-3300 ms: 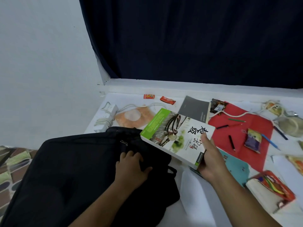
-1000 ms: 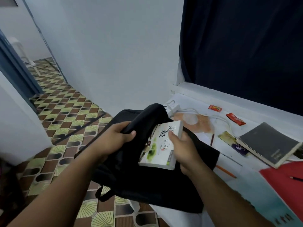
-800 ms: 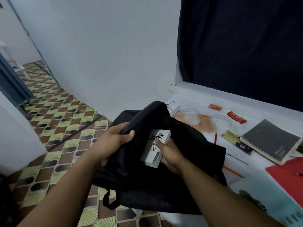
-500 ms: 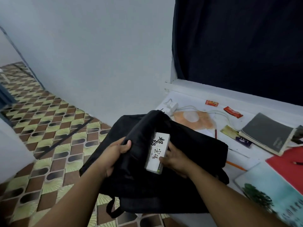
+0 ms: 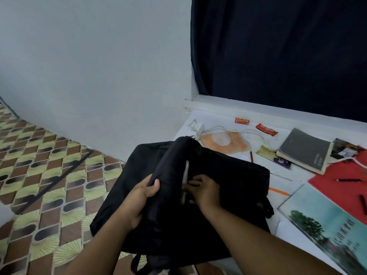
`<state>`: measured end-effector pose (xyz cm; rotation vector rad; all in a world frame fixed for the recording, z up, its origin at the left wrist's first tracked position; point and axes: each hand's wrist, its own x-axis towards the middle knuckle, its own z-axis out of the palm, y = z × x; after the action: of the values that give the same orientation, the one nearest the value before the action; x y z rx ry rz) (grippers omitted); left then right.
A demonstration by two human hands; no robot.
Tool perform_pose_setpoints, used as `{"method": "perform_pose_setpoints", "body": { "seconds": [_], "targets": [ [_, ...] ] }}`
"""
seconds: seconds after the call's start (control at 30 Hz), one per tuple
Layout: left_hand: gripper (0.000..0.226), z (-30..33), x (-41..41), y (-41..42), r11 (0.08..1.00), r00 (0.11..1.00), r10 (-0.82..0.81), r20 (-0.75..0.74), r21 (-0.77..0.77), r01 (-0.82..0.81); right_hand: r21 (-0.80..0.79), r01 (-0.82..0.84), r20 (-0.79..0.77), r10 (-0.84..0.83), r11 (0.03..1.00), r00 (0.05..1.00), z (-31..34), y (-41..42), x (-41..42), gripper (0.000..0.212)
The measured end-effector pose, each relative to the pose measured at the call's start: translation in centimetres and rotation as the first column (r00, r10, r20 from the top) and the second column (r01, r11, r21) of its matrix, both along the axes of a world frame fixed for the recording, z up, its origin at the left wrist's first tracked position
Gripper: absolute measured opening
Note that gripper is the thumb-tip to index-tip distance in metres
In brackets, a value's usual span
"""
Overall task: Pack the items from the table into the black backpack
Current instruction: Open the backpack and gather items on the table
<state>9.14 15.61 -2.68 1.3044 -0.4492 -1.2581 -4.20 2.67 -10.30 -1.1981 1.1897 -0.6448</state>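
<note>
Both hands [image 5: 139,197] at backpack [image 5: 218,195], book [image 5: 185,179] unreadable

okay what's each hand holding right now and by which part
The left hand grips the black backpack by the fabric flap beside its opening. The right hand presses on the book, of which only a thin edge shows in the opening.

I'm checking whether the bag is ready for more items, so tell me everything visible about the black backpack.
The black backpack looks like soft matte fabric, slumped over the table's left edge above the tiled floor. The left hand grips a raised fold, holding the opening apart; the right hand reaches into it beside a pale sliver, probably the book's edge. A strap loop dangles below.
</note>
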Motion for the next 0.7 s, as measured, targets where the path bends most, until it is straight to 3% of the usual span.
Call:
{"method": "perform_pose_setpoints", "body": {
  "seconds": [0.27,0.53,0.7],
  "targets": [
    [0.027,0.4,-0.1,-0.3,1.0,1.0,0.005,0.03,0.002,-0.005,-0.029,0.065,-0.086,-0.067,0.997,0.994,1.1,-0.5,0.7,0.033],
    [0.026,2.5,-1.4,-2.1,0.993,0.998,-0.005,0.058,-0.12,0.012,-0.039,-0.041,-0.065,0.038,0.998,0.997,1.0,-1.3,-1.9,0.033],
    [0.028,3.4,-4.0,-4.0,0.979,0.992,-0.091,0.082,-0.178,0.104,-0.198,-0.053,-0.215,0.009,0.979,0.977,1.2,-2.2,-5.5,0.04]
  ]
}}
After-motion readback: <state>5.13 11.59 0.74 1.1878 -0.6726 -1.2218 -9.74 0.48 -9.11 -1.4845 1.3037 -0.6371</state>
